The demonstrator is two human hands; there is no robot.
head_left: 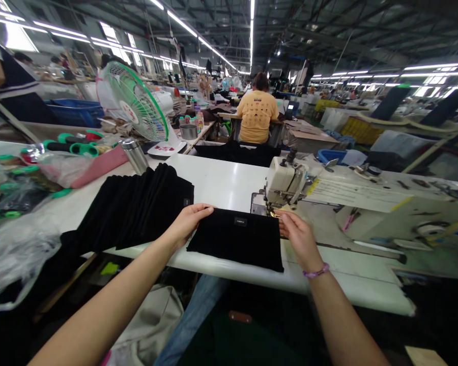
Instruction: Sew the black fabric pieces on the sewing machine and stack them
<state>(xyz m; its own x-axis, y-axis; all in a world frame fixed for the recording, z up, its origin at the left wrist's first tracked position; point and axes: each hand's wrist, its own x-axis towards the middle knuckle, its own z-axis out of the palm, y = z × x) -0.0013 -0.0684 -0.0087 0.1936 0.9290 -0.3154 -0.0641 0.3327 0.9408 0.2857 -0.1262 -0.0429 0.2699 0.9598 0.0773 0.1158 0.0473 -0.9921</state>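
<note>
A flat black fabric piece [234, 241] with a small dark label [240, 221] near its upper edge lies across the front of the white table. My left hand [189, 219] pinches its upper left corner between thumb and fingers. At the upper right corner, my right hand [295, 235] has its fingers closed on the fabric's edge, just below the head of the sewing machine [284, 180]. A small gold-coloured part shows by those fingertips; I cannot tell what it is. To the left, a fanned stack of black fabric pieces [137, 208] rests on the table.
A metal flask [135, 156] and a green-rimmed fan [137, 104] stand behind the stack. Thread spools [76, 145] and plastic bags [19, 254] crowd the left. The machine's long body [397, 203] fills the right. Ahead, a person in a yellow shirt [258, 114] sits facing away.
</note>
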